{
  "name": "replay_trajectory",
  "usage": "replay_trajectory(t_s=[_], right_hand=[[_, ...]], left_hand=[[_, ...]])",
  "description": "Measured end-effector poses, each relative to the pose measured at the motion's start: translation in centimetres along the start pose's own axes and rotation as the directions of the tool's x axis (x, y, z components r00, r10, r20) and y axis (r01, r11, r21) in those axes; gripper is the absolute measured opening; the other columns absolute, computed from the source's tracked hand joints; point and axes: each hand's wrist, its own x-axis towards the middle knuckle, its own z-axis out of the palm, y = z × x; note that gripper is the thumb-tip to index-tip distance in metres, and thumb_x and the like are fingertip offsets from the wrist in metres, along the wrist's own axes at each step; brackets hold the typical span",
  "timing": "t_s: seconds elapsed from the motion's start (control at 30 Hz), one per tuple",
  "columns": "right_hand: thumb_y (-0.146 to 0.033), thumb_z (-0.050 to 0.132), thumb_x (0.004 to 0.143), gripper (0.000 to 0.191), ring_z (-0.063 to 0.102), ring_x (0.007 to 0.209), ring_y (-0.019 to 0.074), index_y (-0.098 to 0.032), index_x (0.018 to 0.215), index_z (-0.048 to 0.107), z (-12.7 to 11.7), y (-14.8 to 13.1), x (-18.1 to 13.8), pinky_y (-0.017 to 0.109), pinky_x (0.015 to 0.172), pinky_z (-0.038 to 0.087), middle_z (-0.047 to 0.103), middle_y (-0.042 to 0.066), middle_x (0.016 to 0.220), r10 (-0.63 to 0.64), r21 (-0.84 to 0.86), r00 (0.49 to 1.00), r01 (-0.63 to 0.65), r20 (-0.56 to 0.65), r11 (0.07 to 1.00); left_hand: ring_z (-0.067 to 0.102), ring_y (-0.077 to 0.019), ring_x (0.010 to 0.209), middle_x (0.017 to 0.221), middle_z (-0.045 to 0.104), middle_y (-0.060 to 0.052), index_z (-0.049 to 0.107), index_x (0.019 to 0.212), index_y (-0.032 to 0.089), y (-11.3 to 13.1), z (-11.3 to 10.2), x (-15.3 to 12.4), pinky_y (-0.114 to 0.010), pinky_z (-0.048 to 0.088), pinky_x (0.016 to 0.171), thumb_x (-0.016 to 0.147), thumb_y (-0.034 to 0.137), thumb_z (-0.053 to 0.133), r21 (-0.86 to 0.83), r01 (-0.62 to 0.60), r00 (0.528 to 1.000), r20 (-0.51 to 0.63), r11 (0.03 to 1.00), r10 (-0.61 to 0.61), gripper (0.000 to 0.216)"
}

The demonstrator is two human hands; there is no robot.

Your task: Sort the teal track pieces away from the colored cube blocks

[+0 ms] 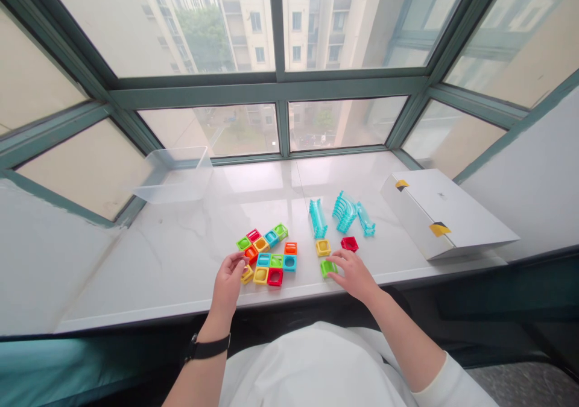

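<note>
A dark band [208, 348] is worn on the left wrist, at the near edge of the white sill [149, 274]. By the right hand [353, 276], the green block [329, 268] is grasped, with thumb and fingertips set at its near and far sides on the sill. The thumb and fingers of the left hand [230, 271] are brought together beside the left-hand blocks; whether anything is pinched there cannot be told. A yellow block [246, 274] is partly hidden by that hand.

To its right, a red block [275, 277] is seen at the near side of a squared cluster in blue, green, yellow and orange. Beyond, a slanted cluster is formed, ended at far right by a lime block [281, 232]. Past the grasped block, an amber block [322, 248] and a crimson block [349, 243] are placed apart.

Farther off, three teal tracks [318, 219] are laid. At right, a white box [456, 211] is set; at far left, a clear bin [176, 190]. All is backed by a window [280, 87].
</note>
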Motion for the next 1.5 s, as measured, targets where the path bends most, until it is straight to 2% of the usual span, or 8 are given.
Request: replay_trajectory(t_s=[0.2, 0.33, 0.43, 0.57, 0.7, 0.9, 1.03, 1.5], right_hand=[[-0.026, 0.064, 0.098, 0.02, 0.067, 0.105, 0.0271, -0.025, 0.115, 0.075, -1.1, -1.0, 0.8, 0.044, 0.097, 0.056, 0.072, 0.008, 0.11, -0.027, 0.05, 0.983, 0.036, -0.179, 0.998], [-0.024, 0.06, 0.099, 0.02, 0.068, 0.103, 0.0265, -0.026, 0.112, 0.076, -1.1, -2.1, 1.6, 0.043, 0.095, 0.056, 0.072, 0.008, 0.108, -0.07, 0.095, 0.979, 0.09, -0.194, 0.991], [-0.024, 0.059, 0.1, 0.021, 0.067, 0.106, 0.0268, -0.025, 0.112, 0.076, -0.4, -3.2, 2.5, 0.045, 0.097, 0.056, 0.072, 0.009, 0.11, -0.114, 0.112, 0.984, 0.13, -0.141, 0.985], [-0.022, 0.063, 0.096, 0.028, 0.066, 0.116, 0.0271, -0.027, 0.123, 0.073, 0.9, -5.1, 3.8, 0.046, 0.103, 0.055, 0.071, 0.01, 0.123, -0.148, 0.113, 0.989, 0.143, 0.03, 0.983], [-0.02, 0.07, 0.092, 0.04, 0.062, 0.128, 0.0291, -0.028, 0.131, 0.069, 2.2, -6.9, 5.3, 0.049, 0.11, 0.052, 0.064, 0.011, 0.138, -0.14, 0.06, 0.976, 0.132, 0.165, 0.99], [-0.014, 0.072, 0.088, 0.042, 0.063, 0.127, 0.0302, -0.025, 0.129, 0.07, 3.9, -7.7, 6.7, 0.045, 0.109, 0.052, 0.061, 0.013, 0.142, -0.116, -0.02, 0.967, 0.124, 0.227, 0.992], [-0.014, 0.071, 0.09, 0.04, 0.064, 0.126, 0.0294, -0.024, 0.129, 0.07, 4.1, -7.6, 6.9, 0.043, 0.109, 0.052, 0.061, 0.013, 0.144, -0.108, -0.03, 0.961, 0.12, 0.254, 0.992], [-0.007, 0.066, 0.088, 0.048, 0.063, 0.13, 0.0316, -0.026, 0.132, 0.068, 4.5, -7.2, 7.2, 0.047, 0.11, 0.051, 0.06, 0.012, 0.149, -0.104, -0.042, 0.965, 0.117, 0.24, 0.992]], left_hand=[[0.068, -0.0233, 0.106, 0.109, 0.071, -0.007, 0.064, 0.124, 0.025, -0.5, -0.5, 0.3, -0.037, 0.057, 0.086, 0.097, 0.05, 0.056, 0.132, -0.13, 0.99, -0.041, 0.983, 0.136, 0.037], [0.067, -0.0251, 0.109, 0.115, 0.071, -0.007, 0.062, 0.124, 0.026, -0.3, -0.7, 0.3, -0.042, 0.054, 0.096, 0.098, 0.043, 0.054, 0.309, -0.183, 0.978, -0.044, 0.933, 0.206, 0.033], [0.064, -0.0283, 0.117, 0.12, 0.068, -0.009, 0.064, 0.121, 0.025, -0.1, -0.5, 0.2, -0.047, 0.05, 0.105, 0.096, 0.039, 0.055, 0.47, -0.283, 0.947, -0.002, 0.836, 0.321, 0.03], [0.058, -0.0319, 0.126, 0.127, 0.063, -0.013, 0.066, 0.121, 0.025, -0.1, 0.6, 0.2, -0.053, 0.045, 0.114, 0.095, 0.036, 0.057, 0.607, -0.405, 0.896, 0.114, 0.683, 0.43, 0.029], [0.048, -0.036, 0.14, 0.148, 0.054, -0.017, 0.064, 0.133, 0.024, -0.9, 2.8, 0.7, -0.057, 0.038, 0.119, 0.095, 0.035, 0.06, 0.715, -0.444, 0.874, 0.212, 0.54, 0.437, 0.04], [0.036, -0.0419, 0.151, 0.16, 0.047, -0.018, 0.059, 0.145, 0.023, -2.4, 6.0, 1.7, -0.067, 0.024, 0.124, 0.098, 0.041, 0.058, 0.837, -0.412, 0.888, 0.281, 0.36, 0.364, 0.05], [0.035, -0.0432, 0.152, 0.16, 0.049, -0.017, 0.06, 0.144, 0.022, -2.8, 6.4, 1.8, -0.07, 0.02, 0.125, 0.098, 0.042, 0.059, 0.847, -0.423, 0.881, 0.302, 0.321, 0.363, 0.05], [0.045, -0.0353, 0.146, 0.151, 0.059, -0.011, 0.066, 0.135, 0.025, -2.8, 5.0, 1.8, -0.057, 0.026, 0.127, 0.099, 0.041, 0.057, 0.805, -0.502, 0.834, 0.355, 0.315, 0.422, 0.04]])
